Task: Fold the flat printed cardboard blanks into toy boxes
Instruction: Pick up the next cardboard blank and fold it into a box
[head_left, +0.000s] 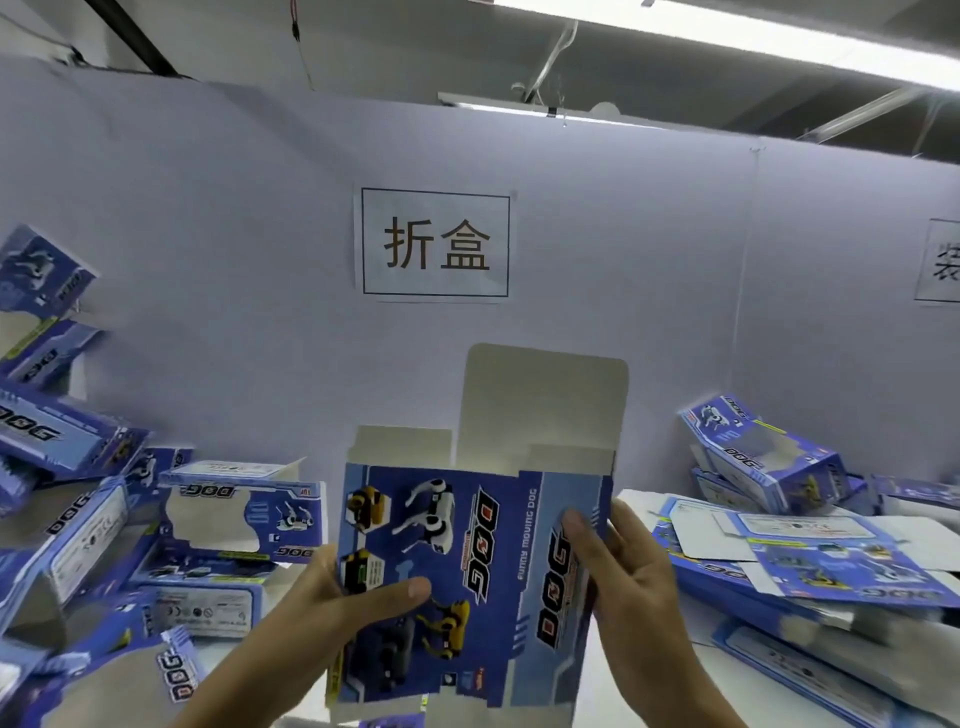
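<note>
A blue printed DOG cardboard blank (467, 561) stands upright in front of me, its white top flaps sticking up. My left hand (343, 597) grips its left edge, the thumb lying across the printed face. My right hand (618, 566) holds the right side panel, fingers wrapped over that edge. A stack of flat blanks (810, 551) lies at the right on the table. Several folded boxes (228, 509) are heaped at the left.
A grey partition wall (260, 260) stands close behind the table and carries a white paper sign (434, 247). More folded boxes (763, 457) lean against the wall at the right. A white table (696, 670) surface shows under the stack.
</note>
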